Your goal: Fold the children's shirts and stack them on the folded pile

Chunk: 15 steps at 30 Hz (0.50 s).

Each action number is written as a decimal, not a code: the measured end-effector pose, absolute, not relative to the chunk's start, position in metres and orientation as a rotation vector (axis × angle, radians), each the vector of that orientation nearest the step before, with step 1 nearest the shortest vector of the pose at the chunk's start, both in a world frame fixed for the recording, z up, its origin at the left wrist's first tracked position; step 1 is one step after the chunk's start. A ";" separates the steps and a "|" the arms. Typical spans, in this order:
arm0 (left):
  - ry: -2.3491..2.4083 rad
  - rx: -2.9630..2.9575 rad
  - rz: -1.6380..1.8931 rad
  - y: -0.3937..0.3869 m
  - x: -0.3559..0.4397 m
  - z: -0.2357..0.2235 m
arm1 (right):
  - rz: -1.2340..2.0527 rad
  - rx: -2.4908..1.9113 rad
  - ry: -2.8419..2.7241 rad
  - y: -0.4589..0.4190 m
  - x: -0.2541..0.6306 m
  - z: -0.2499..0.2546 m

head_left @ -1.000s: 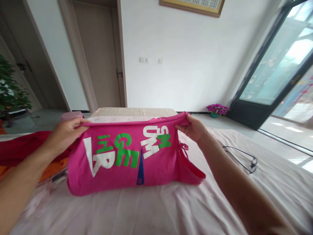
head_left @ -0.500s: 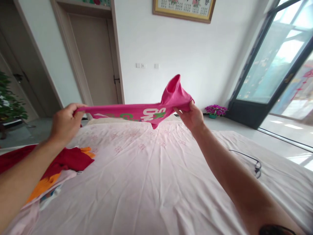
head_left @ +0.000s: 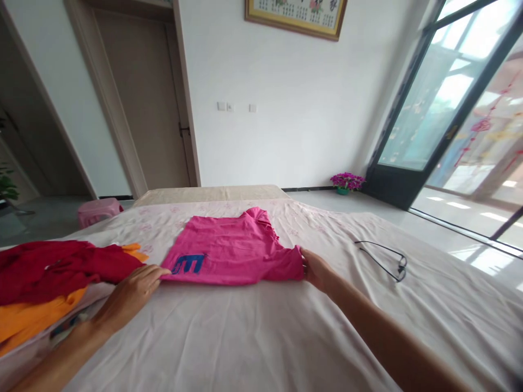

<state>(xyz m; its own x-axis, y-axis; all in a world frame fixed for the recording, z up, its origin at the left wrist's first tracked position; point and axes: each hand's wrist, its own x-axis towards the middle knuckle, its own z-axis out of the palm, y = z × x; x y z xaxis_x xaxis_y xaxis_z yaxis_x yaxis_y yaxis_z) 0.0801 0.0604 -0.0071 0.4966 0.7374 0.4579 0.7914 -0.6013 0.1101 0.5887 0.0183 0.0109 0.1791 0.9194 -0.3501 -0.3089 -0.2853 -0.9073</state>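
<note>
A pink T-shirt (head_left: 229, 245) lies spread sideways on the pale bed sheet (head_left: 253, 337), its neckline toward the right and a dark blue print near its lower left corner. My left hand (head_left: 141, 286) pinches that near left corner, at the hem. At the near right, my right hand (head_left: 316, 270) grips the end of the sleeve, fingers partly tucked behind the cloth. Between the two hands the near edge of the shirt runs almost straight.
A heap of red and orange clothes (head_left: 73, 267) lies left, beside my left forearm. Folded black-framed glasses (head_left: 398, 264) rest on the sheet at right. Beyond the bed stand a pink stool (head_left: 100, 211) and a pot of purple flowers (head_left: 347, 181).
Half a second ago the shirt was stretched in the air between my hands. Both hands have come down, and the shirt now lies on the sheet with its blue print showing.
</note>
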 end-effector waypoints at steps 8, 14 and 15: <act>-1.442 -2.643 -0.693 0.045 0.085 0.007 | 0.914 -1.526 -1.195 0.011 0.581 0.010; -1.328 -2.715 -0.570 0.017 0.084 0.021 | 0.803 -1.496 -1.166 0.006 0.595 0.034; -1.333 -2.702 -0.551 0.011 0.084 0.021 | 0.856 -1.501 -1.154 0.000 0.598 0.038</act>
